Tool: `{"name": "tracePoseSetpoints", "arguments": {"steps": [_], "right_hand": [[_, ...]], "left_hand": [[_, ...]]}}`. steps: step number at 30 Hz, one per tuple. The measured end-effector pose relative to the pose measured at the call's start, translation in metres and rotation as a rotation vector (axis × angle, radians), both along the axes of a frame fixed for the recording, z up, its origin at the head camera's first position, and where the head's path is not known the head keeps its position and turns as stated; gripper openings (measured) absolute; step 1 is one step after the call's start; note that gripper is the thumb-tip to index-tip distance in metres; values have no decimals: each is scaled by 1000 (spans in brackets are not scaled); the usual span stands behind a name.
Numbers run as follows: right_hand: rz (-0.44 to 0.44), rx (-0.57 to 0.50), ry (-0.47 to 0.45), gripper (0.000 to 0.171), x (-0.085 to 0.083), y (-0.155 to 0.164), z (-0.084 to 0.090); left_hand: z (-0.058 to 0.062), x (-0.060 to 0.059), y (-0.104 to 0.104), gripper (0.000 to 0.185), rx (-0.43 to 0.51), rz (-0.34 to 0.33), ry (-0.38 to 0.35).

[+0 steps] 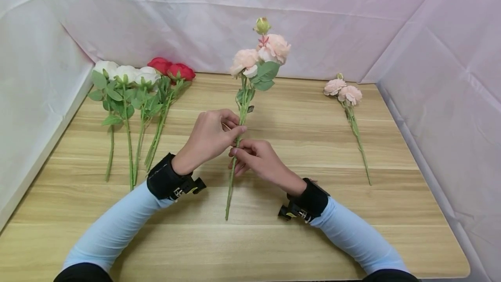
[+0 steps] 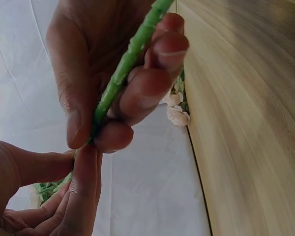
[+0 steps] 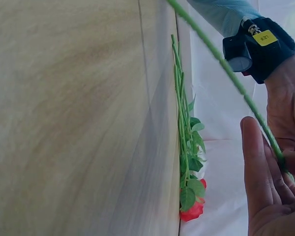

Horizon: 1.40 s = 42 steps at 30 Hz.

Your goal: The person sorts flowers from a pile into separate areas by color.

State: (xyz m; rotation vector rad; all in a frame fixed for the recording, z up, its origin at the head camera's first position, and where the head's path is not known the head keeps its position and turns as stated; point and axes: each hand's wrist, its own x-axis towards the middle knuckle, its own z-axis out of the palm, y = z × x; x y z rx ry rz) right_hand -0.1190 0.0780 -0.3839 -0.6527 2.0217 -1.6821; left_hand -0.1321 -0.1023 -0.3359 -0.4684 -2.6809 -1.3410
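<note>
A pink flower spray (image 1: 260, 58) with a green bud on top stands nearly upright over the middle of the wooden table (image 1: 313, 238). Its long green stem (image 1: 231, 186) slants down toward me. My left hand (image 1: 238, 132) pinches the stem between thumb and fingertips. Just below it, my right hand (image 1: 236, 152) grips the same stem. In the left wrist view the right hand (image 2: 96, 132) clamps the stem (image 2: 128, 59) between thumb and fingers, and the left hand (image 2: 81, 157) touches it right beneath. In the right wrist view the stem (image 3: 221, 61) runs into my right hand (image 3: 275, 162).
Several white roses (image 1: 125, 73) and red roses (image 1: 172, 68) lie side by side at the back left, stems toward me. Another pink spray (image 1: 342, 90) lies at the back right. White cloth walls close in the table on three sides.
</note>
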Motion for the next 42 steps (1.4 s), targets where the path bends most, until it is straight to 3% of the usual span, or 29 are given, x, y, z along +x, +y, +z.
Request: {"name": "tracePoseSetpoints", "arguments": {"steps": [12, 22, 32, 42], "right_hand": [[-20, 24, -23, 27, -3, 2, 5], [-54, 113, -17, 27, -13, 12, 8], [-133, 251, -53, 33, -44, 46, 14], [-142, 412, -100, 32, -78, 93, 14]], "left_hand": [[-5, -7, -1, 16, 102, 7, -94], [-9, -16, -6, 22, 161, -74, -149], [-10, -20, -11, 30, 120, -84, -138], [-10, -20, -13, 31, 85, -44, -144]]}}
